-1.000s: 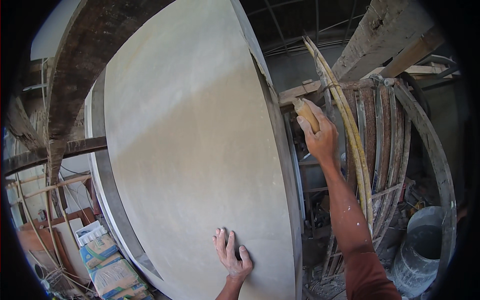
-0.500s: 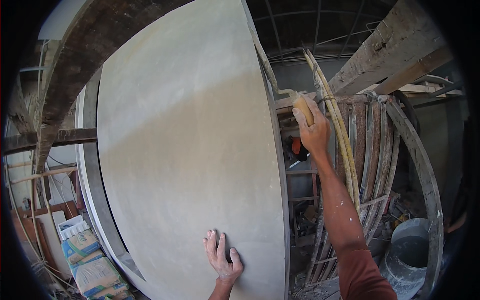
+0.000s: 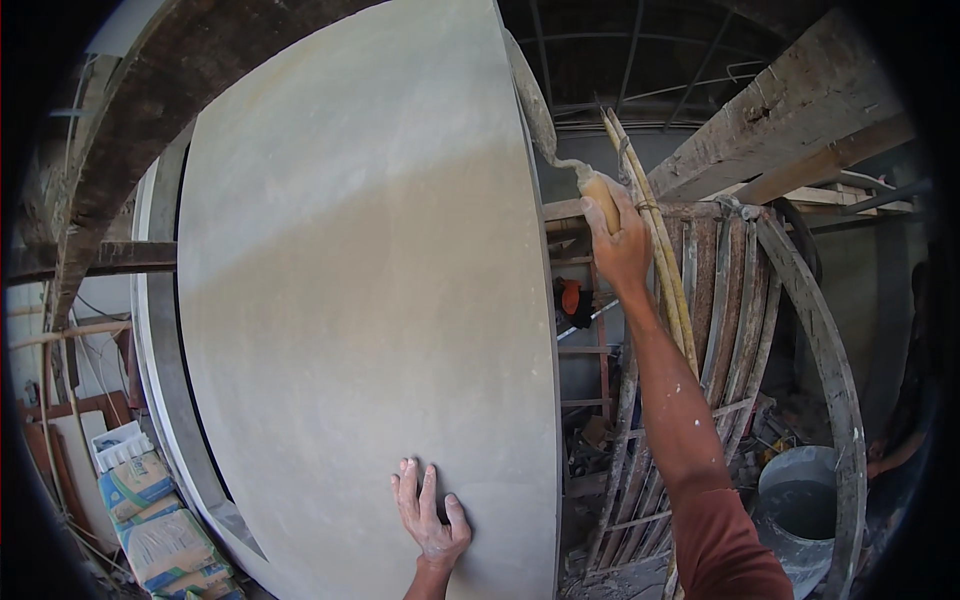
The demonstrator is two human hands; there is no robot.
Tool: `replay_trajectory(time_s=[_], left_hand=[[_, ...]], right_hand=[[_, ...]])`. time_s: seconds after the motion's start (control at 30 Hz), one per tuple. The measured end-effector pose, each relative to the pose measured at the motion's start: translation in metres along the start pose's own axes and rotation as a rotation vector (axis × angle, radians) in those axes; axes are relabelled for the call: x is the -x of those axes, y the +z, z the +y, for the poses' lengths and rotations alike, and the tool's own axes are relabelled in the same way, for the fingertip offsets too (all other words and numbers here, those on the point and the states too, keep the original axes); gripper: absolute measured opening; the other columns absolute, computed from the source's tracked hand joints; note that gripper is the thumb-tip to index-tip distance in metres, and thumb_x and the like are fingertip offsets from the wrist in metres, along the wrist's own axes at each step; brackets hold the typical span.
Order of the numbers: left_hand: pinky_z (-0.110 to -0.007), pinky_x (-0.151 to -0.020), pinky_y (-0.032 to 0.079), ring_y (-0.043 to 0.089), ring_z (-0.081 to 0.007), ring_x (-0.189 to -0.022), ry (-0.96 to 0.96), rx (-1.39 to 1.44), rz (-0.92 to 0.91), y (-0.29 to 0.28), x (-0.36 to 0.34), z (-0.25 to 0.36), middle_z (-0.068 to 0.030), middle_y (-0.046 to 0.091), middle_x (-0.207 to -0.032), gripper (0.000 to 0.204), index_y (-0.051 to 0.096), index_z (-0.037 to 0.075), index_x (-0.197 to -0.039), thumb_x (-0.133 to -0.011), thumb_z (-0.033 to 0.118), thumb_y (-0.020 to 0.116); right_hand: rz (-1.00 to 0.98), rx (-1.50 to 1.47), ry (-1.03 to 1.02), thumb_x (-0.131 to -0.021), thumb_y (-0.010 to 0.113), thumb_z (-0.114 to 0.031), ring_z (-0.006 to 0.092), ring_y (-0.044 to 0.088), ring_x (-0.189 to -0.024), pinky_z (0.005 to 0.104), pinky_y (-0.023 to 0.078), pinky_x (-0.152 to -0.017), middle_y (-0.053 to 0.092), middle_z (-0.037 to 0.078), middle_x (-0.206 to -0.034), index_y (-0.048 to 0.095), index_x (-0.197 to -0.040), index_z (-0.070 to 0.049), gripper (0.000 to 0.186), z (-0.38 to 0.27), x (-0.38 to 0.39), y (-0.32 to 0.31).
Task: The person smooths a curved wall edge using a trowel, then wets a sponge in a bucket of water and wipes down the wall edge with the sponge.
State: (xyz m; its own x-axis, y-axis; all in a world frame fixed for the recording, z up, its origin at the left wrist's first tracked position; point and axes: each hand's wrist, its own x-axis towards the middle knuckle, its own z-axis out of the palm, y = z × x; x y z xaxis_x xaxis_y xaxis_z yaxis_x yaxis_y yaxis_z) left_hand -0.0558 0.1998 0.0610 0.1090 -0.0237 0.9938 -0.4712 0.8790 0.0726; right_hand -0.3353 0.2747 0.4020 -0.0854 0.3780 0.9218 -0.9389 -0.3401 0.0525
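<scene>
R hand (image 3: 622,245) w/ trowel (image 3: 538,118) at R edge of pale plastered panel (image 3: 370,330); L hand (image 3: 432,525) spread on panel's face.
R hand grasps the wooden handle (image 3: 600,190), fingers wrapped; blade points up alongside the panel edge, can't tell if touching. L hand grips nothing, fingers apart & up, low on panel, approx. same spot as 1 s ago. Vs. 0.5 s ago: blade shows more of its face, was nearly edge-on; view has shifted, so panel & stacked sacks (image 3: 170,550) sit further L in frame. Orange item (image 3: 570,297) beyond the panel edge now shows, hidden 1 s ago. Bucket (image 3: 805,558) at lower R.
</scene>
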Motion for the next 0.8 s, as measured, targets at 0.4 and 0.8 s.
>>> replay_trajectory(time_s=[0.4, 0.8], left_hand=[[-0.061, -0.118, 0.027, 0.044, -0.0451, -0.14, 0.0, -0.035, 0.053, 0.006, -0.001, 0.006, -0.0271, 0.049, -0.146, 0.05, 0.058, -0.002, -0.135, -0.088, 0.014, 0.054], [-0.06, -0.12, 0.022, 0.038, -0.0458, -0.144, 0.015, -0.009, 0.022, 0.001, 0.0, 0.001, -0.0293, 0.044, -0.15, 0.053, 0.05, -0.004, -0.141, -0.09, 0.01, 0.05]], right_hand=[[-0.047, 0.078, 0.024, -0.094, 0.066, -0.043, 0.0422, 0.069, -0.102, 0.049, 0.053, -0.087, 0.074, 0.017, -0.109, 0.064, -0.13, -0.017, 0.045, 0.003, -0.06, 0.015], [-0.008, 0.086, 0.163, -0.094, 0.063, -0.047, 0.0427, 0.068, -0.103, 0.0522, 0.051, -0.088, 0.074, 0.017, -0.108, 0.063, -0.132, -0.022, 0.045, -0.008, -0.049, 0.004]])
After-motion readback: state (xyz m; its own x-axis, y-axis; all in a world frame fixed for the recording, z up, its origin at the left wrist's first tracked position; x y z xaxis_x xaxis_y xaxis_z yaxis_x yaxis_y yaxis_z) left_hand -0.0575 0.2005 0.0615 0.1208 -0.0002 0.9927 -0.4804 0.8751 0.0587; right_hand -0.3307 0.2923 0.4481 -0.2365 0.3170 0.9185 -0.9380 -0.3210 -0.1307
